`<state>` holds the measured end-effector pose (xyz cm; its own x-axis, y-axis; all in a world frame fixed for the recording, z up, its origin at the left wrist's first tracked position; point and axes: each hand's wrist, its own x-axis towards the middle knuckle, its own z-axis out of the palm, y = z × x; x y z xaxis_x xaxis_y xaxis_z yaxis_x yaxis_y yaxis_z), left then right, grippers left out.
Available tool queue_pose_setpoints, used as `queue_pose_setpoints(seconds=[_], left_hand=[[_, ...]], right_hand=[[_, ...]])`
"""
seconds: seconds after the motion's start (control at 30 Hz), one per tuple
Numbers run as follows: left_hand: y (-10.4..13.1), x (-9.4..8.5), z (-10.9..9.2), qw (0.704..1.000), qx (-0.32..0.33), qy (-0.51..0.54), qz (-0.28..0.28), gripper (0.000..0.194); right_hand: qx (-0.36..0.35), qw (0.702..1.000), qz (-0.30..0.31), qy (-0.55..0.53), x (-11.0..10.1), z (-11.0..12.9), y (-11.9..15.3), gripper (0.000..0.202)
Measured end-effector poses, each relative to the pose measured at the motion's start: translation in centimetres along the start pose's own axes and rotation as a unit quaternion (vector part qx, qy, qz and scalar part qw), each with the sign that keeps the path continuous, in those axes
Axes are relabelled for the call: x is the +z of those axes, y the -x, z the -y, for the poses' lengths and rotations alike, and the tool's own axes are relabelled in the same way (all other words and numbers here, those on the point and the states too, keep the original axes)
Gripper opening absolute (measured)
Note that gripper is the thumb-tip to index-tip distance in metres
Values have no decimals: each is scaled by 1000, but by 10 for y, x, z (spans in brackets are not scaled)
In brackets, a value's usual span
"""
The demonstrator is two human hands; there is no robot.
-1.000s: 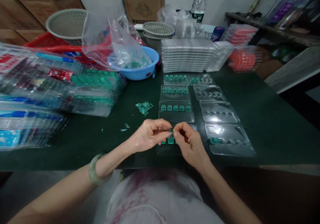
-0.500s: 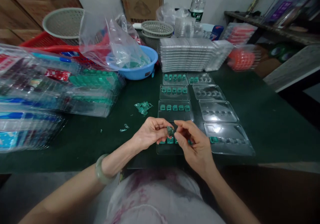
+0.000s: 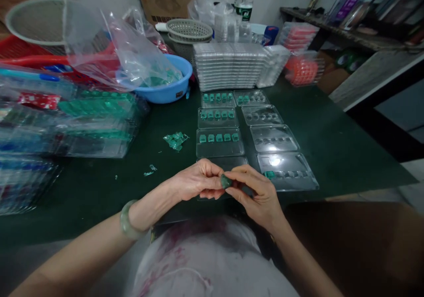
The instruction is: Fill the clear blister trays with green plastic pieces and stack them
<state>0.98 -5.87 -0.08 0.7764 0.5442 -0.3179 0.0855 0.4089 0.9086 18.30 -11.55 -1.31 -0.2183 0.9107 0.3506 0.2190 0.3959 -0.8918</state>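
Green piece (image 3: 226, 181) sat between the fingertips of both hands.
In the head view, the left hand (image 3: 198, 180) held it narrowly between thumb and fingers, and the right hand (image 3: 260, 195) pinched its edge between thumb and forefinger. From it, a clear tray (image 3: 220, 150) with five green blocks (image 3: 219, 138) lay at twelve o'clock, a one-block tray (image 3: 294, 183) at three, green scraps (image 3: 176, 140) at ten, and a blue basin (image 3: 165, 94) farther off at eleven.

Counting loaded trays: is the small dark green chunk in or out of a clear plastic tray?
Out: the chunk is held between fingertips of left hand and right hand.
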Motion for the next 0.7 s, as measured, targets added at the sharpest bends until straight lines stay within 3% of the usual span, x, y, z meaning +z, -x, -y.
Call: queue_pose_setpoints(seconds=[0.17,0.27,0.4,0.47,0.57,0.7], left_hand=[[-11,14,-3,995,-3,-90,-31,12],[-14,22,-4,972,32,-228,-55,15],[-16,29,-2,876,118,-462,-74,24],[-18,32,-1,825,147,-542,-55,24],[-22,36,-2,789,160,-593,-9,26],[-22,33,-8,794,164,-586,9,27]], right_hand=[[54,997,-23,-42,-8,-5,14,27],[107,985,-53,-123,-8,-12,20,22],[156,969,-81,-172,-7,-16,27,17],[172,966,-94,-170,-8,-16,32,14],[182,967,-107,-140,-18,-14,42,13],[175,967,-178,59,-54,-21,51,17]])
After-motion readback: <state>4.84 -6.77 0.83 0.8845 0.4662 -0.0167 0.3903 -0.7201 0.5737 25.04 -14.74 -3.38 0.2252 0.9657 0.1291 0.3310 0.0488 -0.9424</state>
